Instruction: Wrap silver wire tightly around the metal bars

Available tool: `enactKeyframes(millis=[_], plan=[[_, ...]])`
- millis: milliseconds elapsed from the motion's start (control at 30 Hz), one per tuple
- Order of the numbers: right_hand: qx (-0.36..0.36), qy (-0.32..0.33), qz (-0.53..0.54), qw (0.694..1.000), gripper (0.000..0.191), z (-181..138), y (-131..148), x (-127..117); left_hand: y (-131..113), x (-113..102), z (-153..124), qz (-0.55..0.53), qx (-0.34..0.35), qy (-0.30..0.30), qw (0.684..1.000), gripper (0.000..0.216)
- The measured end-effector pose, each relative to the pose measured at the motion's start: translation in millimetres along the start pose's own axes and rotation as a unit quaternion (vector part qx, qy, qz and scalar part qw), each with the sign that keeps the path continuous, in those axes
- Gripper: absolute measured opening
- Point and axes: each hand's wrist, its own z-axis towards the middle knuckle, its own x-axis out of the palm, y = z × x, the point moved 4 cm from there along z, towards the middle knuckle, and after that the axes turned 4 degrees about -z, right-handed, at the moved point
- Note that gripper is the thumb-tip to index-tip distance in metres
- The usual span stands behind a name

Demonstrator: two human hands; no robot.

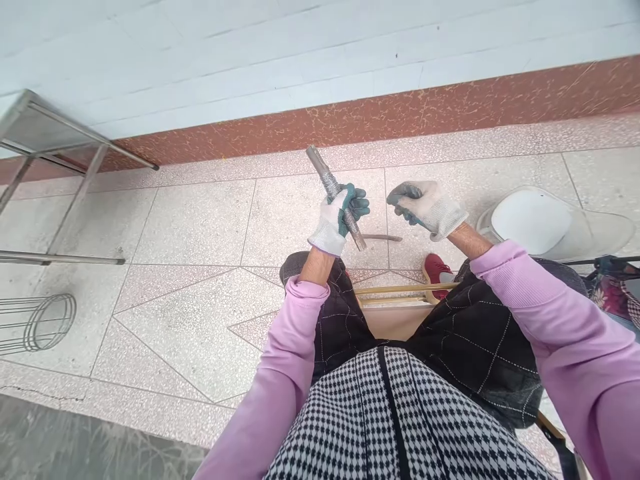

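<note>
My left hand point(340, 215), in a white and green glove, grips a short metal rod point(323, 172) wound with thin wire near its upper end. The rod tilts up and to the left, above my knees. My right hand point(426, 205), gloved the same way, is closed a little to the right of the rod; it looks pinched on a thin wire, though I cannot make that out. A thin bent wire point(383, 237) shows just below the rod's lower end. I sit on a wooden stool point(400, 293).
A white plastic bucket point(537, 220) stands on the tiled floor at the right. A metal table frame point(45, 147) and a round wire cage point(37, 323) are at the left. A tiled wall with a red-brown base point(400, 113) runs behind.
</note>
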Motion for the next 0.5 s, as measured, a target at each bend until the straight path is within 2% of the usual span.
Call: enactKeyframes(millis=[67, 167, 333, 400, 500], plan=[[-0.011, 0.007, -0.023, 1.0, 0.015, -1, 3, -2, -2, -1, -3, 0.001, 0.012, 0.024, 1.0, 0.037], [-0.069, 0.0, -0.074, 0.995, 0.014, 0, 5, -7, -3, 1, -12, 0.007, 0.027, 0.063, 0.998, 0.042], [-0.133, -0.074, -0.182, 0.971, 0.009, -2, 9, -20, -5, 5, -23, 0.0, 0.047, 0.06, 0.997, 0.05], [-0.138, -0.074, -0.176, 0.972, 0.01, -9, 13, -23, -8, 6, -24, 0.002, 0.06, 0.064, 0.996, 0.051], [-0.147, -0.043, -0.105, 0.983, 0.018, -26, 19, -27, -10, 9, -27, 0.059, 0.045, 0.118, 0.99, 0.049]])
